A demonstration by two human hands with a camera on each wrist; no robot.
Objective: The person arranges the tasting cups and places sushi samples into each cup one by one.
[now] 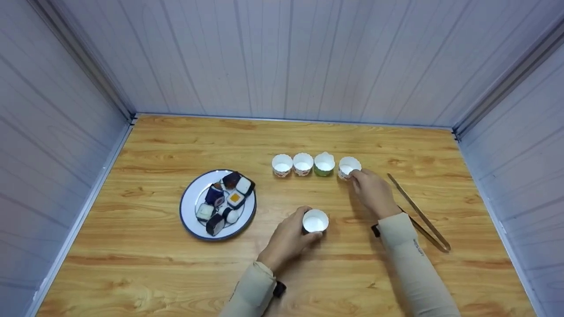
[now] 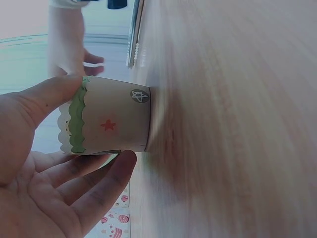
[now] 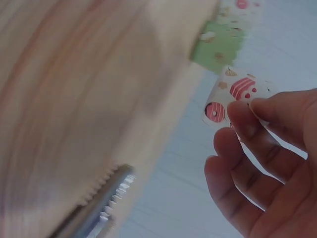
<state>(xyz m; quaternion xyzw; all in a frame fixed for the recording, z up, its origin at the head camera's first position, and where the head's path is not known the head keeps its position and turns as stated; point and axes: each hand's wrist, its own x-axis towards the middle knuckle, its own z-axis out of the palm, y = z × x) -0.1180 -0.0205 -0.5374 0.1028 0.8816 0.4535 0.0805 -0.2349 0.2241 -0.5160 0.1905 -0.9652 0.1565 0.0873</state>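
Note:
In the head view my left hand (image 1: 286,240) holds a paper baking cup (image 1: 315,221) low over the near middle of the table. Its thumb and fingers lie on opposite sides of the cup; the left wrist view shows a pale wall with a green scalloped band. My right hand (image 1: 373,191) pinches the rim of another baking cup (image 1: 349,166), at the right end of a row. Pink cake and donut prints mark this cup (image 3: 233,99) in the right wrist view. Left of it stand a green cup (image 1: 324,169) and two white printed cups (image 1: 303,164).
A blue-rimmed white plate (image 1: 188,210) with several sushi-like pieces (image 1: 236,199) stands on the left. Metal tongs (image 1: 421,212) lie right of my right hand, partly under the forearm. Pale panel walls (image 1: 264,57) enclose the wooden table (image 1: 145,273) at the back and sides.

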